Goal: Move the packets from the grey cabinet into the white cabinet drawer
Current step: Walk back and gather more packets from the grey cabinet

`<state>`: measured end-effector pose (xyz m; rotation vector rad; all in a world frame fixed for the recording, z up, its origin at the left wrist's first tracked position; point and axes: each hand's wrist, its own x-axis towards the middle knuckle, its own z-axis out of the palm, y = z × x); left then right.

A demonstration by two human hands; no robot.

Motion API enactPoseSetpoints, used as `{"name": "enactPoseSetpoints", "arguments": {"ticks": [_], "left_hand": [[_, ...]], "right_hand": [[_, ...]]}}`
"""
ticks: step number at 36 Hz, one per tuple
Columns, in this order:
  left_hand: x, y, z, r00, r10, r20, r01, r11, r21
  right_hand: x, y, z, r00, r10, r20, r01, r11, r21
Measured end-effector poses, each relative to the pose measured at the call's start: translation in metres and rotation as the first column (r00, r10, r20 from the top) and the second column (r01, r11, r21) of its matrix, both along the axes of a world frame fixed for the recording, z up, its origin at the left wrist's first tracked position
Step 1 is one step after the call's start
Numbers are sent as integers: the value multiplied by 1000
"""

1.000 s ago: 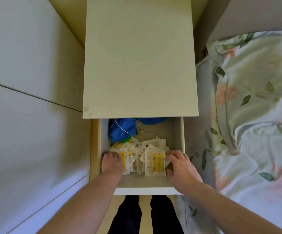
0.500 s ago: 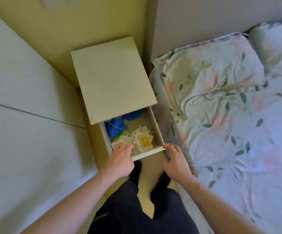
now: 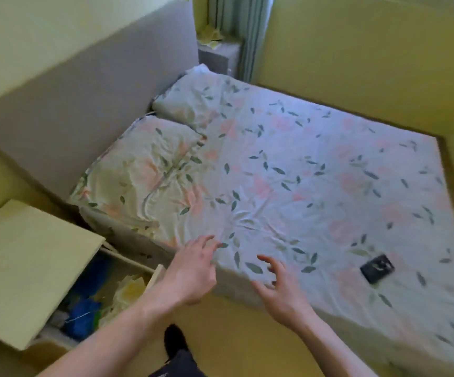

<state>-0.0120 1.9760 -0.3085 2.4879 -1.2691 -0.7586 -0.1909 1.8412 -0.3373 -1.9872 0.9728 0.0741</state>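
Left hand (image 3: pixel 193 270) and right hand (image 3: pixel 280 289): both bare, no rings, watch, bracelets or gloves visible. Both forearms (image 3: pixel 106 341) bare along their whole visible length, from the wrists to the near edge of the view; no sleeve cuff shows on either, so any upper garment ends out of view. Between the forearms at near centre, a dark, near-black garment on the legs (image 3: pixel 177 368) with a small pale mark on the fabric, too blurred to read, and a black rounded foot covering (image 3: pixel 175 340) just beyond it, sock or shoe not distinguishable.
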Motion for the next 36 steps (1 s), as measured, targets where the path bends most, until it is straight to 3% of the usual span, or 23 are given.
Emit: {"name": "enactPoseSetpoints", "arguments": {"ticks": [6,18,29,36], "left_hand": [[-127,-119,35,972,-227,61,232,967,-100],[-372,-262,78,833,-547,84,554,819,-150],[-504,-419,87,745,-654,131,667,731,-142],[-618,-549,79,702,-705,106,707,672,-221]], "right_hand": [[-168,-64,37,961,-267,78,268,963,-2],[-434,-152,93,824,-548,146,560,827,-57],[-592,-272,107,717,-660,222,691,715,-105],[-700,-359,123,638,-741,209,769,628,-120]]}}
